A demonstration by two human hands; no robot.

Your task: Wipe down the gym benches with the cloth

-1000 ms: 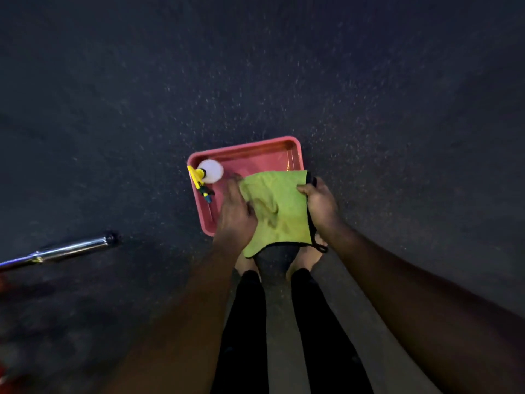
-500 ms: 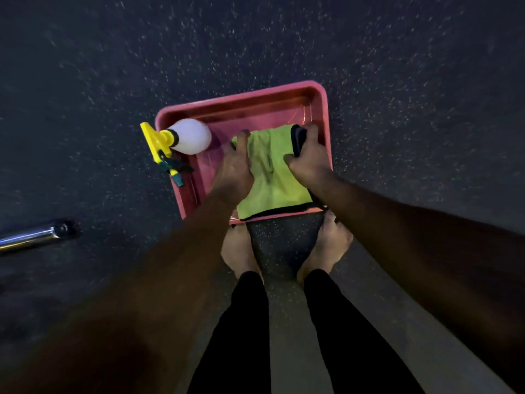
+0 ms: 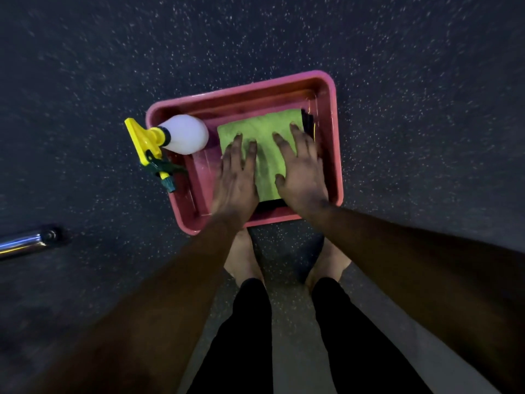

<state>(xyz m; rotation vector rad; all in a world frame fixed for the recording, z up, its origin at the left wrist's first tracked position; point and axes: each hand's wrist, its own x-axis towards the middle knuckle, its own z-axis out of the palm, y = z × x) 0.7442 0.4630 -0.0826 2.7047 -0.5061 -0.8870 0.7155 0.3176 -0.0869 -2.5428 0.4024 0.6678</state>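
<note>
The fingers [image 3: 241,149] of the left hand [image 3: 237,183] and of the right hand [image 3: 302,177] are lying straight and slightly spread, pressing flat on the green cloth [image 3: 264,129] and gripping nothing. A second ago they were pinching the cloth by its two side edges and holding it up over the pink tray [image 3: 241,93]. Half a second ago they were lowering it in, still curled round those edges.

The cloth is now lying spread in the tray's right half, reaching nearly to the far edge. A dark strip is showing along its right and near edges, and I cannot tell whether that is a border or a second piece underneath.

The white spray bottle [image 3: 184,135] is lying in the tray's far left corner, its yellow trigger head hanging out over the left rim. The tray is sitting on the speckled floor [image 3: 426,109] just beyond the person's bare feet, and a chrome bar [image 3: 25,243] is lying well apart, towards the floor's left edge.

No bench is showing. The cloth seems to be getting laid down and smoothed rather than picked up. That suggests the wiping is over or paused.
</note>
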